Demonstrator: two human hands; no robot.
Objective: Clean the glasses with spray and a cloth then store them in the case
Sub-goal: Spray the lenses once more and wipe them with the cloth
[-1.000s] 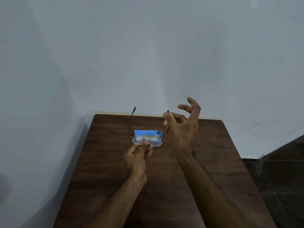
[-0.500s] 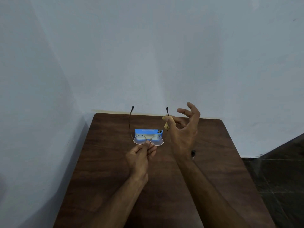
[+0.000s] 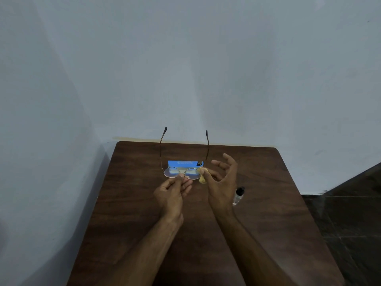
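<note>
Over the last second the right hand [image 3: 223, 182] came down along the right temple of the glasses [image 3: 172, 172]. It had been up near the temple's tip, and now it sat low, just beside the outer edge of the right lens. We judged that the wipe of that temple was finished and that the lens or the hinge was next. Cleaning was still in hand and storing had not begun.

The right hand's grip pinched a small yellow cloth [image 3: 202, 179] between thumb and forefinger. Its other three fingers were spread and lifted clear, the palm turned inward. We could not tell whether the cloth touched the frame.

The left hand [image 3: 173, 193] had not shifted. Its grip held the glasses at the bridge between thumb and fingertips, wrist straight, forearm reaching in from below. The glasses were held above the bench [image 3: 144, 203], lenses toward us, with both temples unfolded and pointing away.

The blue case [image 3: 181, 163] lay on the bench behind the lenses. The spray bottle [image 3: 238, 195] lay on the bench, partly hidden behind the right wrist, untouched.
</note>
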